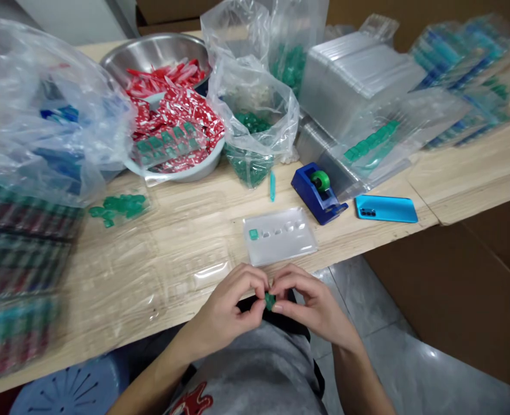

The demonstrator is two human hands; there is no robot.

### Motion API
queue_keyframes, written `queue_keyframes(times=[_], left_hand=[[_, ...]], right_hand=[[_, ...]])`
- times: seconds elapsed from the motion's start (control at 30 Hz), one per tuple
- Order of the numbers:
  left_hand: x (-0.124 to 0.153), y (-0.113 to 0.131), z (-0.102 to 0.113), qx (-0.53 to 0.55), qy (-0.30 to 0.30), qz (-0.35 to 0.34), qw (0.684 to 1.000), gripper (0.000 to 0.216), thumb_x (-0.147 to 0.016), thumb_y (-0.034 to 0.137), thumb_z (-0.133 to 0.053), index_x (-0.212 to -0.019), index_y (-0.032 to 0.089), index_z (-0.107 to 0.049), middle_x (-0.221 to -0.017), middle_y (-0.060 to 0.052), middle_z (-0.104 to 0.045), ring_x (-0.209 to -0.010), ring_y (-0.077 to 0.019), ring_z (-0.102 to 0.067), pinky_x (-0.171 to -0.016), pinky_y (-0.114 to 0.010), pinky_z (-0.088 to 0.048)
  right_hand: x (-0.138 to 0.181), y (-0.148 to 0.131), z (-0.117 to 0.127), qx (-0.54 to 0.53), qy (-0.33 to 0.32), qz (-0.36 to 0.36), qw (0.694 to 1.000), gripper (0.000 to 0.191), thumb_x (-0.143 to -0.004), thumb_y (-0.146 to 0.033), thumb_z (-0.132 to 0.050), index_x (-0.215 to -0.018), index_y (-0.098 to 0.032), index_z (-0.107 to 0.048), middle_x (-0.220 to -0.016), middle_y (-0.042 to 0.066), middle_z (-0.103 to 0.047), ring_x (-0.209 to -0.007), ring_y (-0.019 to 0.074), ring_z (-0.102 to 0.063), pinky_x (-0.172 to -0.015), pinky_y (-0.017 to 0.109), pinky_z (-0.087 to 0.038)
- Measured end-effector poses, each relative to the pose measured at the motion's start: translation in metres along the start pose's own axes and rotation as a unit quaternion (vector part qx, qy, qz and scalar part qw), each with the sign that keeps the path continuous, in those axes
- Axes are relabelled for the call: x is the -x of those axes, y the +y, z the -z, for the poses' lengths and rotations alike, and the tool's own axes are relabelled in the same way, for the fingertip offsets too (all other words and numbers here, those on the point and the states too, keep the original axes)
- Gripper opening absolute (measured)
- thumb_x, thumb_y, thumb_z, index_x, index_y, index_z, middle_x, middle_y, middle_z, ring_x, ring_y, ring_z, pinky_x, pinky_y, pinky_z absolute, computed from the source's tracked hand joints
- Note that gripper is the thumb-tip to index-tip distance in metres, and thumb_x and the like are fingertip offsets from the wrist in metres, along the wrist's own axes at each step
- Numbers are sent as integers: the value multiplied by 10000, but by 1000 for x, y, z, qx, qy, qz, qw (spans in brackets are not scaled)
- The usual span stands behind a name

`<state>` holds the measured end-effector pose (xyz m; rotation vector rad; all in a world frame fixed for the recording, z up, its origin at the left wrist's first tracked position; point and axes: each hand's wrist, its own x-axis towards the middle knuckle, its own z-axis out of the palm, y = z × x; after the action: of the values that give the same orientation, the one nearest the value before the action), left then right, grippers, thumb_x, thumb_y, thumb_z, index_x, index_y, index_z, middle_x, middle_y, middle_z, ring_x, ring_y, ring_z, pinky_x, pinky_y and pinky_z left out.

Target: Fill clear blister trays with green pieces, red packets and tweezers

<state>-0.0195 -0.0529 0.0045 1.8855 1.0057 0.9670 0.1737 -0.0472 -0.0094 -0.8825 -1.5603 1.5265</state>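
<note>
My left hand [233, 305] and my right hand [310, 302] meet just off the table's front edge, above my lap. Both pinch one small green plastic piece [270, 300] between their fingertips. Just beyond them a clear blister tray [280, 245] lies on the wooden table [185, 230], with one green piece [253, 234] seated in its leftmost pocket; the other pockets look unfilled. A loose pile of green pieces [119, 206] lies to the left on the table.
A metal bowl [172, 167] holds red-and-white packets. Clear bags of green pieces [252, 132] stand behind the tray. A blue tape dispenser [317, 193] and a blue phone [386, 208] lie to the right. Stacked clear trays [358, 86] sit at the back, filled packs [17, 271] at far left.
</note>
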Motion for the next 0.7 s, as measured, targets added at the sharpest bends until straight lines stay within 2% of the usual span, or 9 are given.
queue_keyframes(times=[0.13,0.3,0.43,0.53,0.63,0.7], left_hand=[[2,-1,-3,18,-17,39,999,187,-794,22,-491,-804,209,-491,-853,-9,-604,-793,-121,-592,-723,-238,-478],[1,-5,-3,85,-10,72,994,125,-824,93,-507,-786,207,-473,-847,-30,-611,-769,-127,-594,-703,-255,-496],[-3,-8,5,152,60,97,982,175,-884,281,-572,-765,205,-470,-817,-55,-627,-748,-152,-608,-655,-278,-511],[-6,-8,8,162,60,98,980,186,-894,315,-595,-769,196,-524,-811,-54,-642,-766,-162,-630,-680,-290,-525],[-5,-6,6,139,41,90,985,85,-888,206,-588,-806,195,-570,-848,-46,-658,-795,-151,-641,-715,-273,-524],[-2,-6,5,99,46,76,991,81,-867,133,-586,-824,202,-580,-855,-33,-649,-801,-138,-636,-726,-251,-514]], right_hand=[[1,-2,4,62,-8,13,998,71,-906,-271,-636,-912,-227,-691,-846,25,-630,-784,135,-599,-701,266,-491],[-1,-6,3,66,-3,14,998,109,-902,-247,-617,-799,-211,-613,-786,10,-569,-704,122,-530,-640,255,-458],[-1,-2,0,37,65,33,997,153,-899,-239,-589,-751,-210,-566,-743,7,-530,-696,135,-510,-636,277,-441],[-1,-1,-1,12,120,43,992,39,-907,-232,-606,-893,-225,-642,-812,12,-571,-743,135,-541,-680,281,-454],[-5,-6,-2,16,71,41,997,144,-912,-229,-615,-1034,-260,-687,-945,24,-623,-830,134,-583,-745,284,-476],[-9,-9,-2,18,30,30,999,132,-905,-247,-630,-1018,-248,-697,-962,30,-633,-831,132,-587,-750,283,-482]])
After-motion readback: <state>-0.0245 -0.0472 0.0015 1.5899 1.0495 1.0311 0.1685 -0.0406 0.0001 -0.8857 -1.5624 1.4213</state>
